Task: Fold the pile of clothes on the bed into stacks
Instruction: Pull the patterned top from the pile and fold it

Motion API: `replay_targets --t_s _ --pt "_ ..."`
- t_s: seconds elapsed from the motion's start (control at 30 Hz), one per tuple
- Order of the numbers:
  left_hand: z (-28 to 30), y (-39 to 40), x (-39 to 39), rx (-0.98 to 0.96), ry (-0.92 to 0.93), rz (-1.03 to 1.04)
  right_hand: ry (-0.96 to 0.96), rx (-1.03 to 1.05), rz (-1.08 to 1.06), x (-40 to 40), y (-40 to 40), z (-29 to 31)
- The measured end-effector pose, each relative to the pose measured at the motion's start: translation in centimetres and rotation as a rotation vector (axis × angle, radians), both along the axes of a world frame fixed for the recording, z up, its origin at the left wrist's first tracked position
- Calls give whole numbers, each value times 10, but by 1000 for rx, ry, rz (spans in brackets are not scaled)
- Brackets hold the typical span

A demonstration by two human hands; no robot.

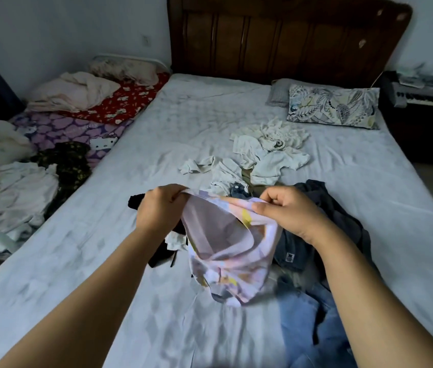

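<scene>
I hold a pastel pink-and-lilac patterned garment [228,251] up over the bed [104,261]. My left hand [161,208] grips its top edge on the left and my right hand [288,212] pinches the same edge on the right. The cloth hangs open below them. Behind it lies the loose pile: white clothes [265,152], a dark grey garment [324,208] with a small label, blue jeans [305,322] at the near right, and a black piece [161,251] partly hidden under the held garment.
A leaf-print pillow [333,107] lies near the dark wooden headboard [276,38]. To the left stands a second bed with a purple cartoon sheet [59,128], red floral cloth [120,102] and heaped light clothes [16,195]. A keyboard [427,96] sits at the far right.
</scene>
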State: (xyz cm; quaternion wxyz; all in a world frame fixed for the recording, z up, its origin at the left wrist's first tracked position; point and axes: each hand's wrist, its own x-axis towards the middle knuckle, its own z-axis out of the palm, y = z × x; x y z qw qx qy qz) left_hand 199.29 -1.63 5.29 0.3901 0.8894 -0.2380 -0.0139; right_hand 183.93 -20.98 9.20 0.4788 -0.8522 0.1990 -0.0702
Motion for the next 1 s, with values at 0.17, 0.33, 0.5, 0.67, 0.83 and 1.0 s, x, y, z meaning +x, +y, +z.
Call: replay_targets --t_s 0.17,0.33,0.5,0.67,0.83,1.0 --pt "-1 -2 -6 -35 152 74 6 136 73 2 11 -6" --pt "-8 -5 -28 -164 280 -168 -146 349 39 3 24 -3" --pt "-37 5 -42 -47 388 -449 -235 465 13 1 28 9" --pt "-65 -4 -63 82 319 -505 -301 513 61 -5 27 22" --pt "-54 -12 -79 -111 701 -493 -251 435 66 -12 17 18" --pt "-58 -9 -81 -242 965 -525 91 -28 102 -15 4 6"
